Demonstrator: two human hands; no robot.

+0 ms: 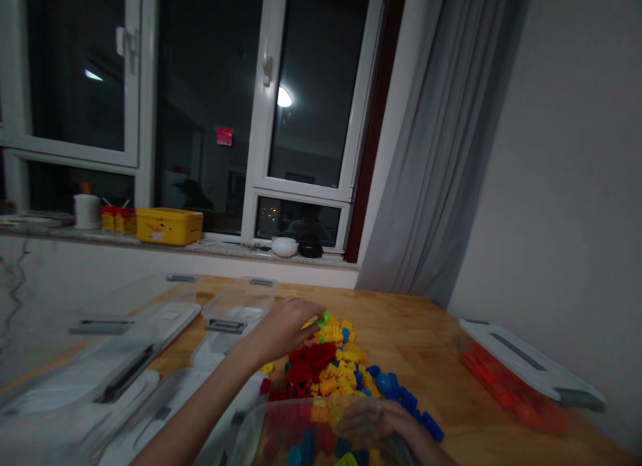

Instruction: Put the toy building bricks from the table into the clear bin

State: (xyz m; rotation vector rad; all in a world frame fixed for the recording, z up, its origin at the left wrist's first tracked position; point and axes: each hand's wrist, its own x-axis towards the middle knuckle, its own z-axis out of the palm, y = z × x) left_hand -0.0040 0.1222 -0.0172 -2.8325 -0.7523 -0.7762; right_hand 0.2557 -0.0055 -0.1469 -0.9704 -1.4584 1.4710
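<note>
My left hand (295,322) reaches over the far end of a pile of toy building bricks. Its thumb and fingers close around a small bright green toy brick (326,316); blur softens the contact. Below it lie red bricks (313,359), with yellow bricks (344,372) beside them and blue bricks (407,399) trailing right. A clear plastic box (281,406) holding mixed bricks stands close to me. My right hand (368,418) is at this box, fingers stretched out and no brick visible in them. Whether it lies inside or against the wall, I cannot tell.
Several clear boxes and lids (170,319) crowd the table's left side. At right stands a lidded box (516,379) of orange-red pieces. Behind the wooden table (401,325), the windowsill carries a yellow box (169,225) and a white bowl (285,246). A grey curtain (426,152) hangs behind.
</note>
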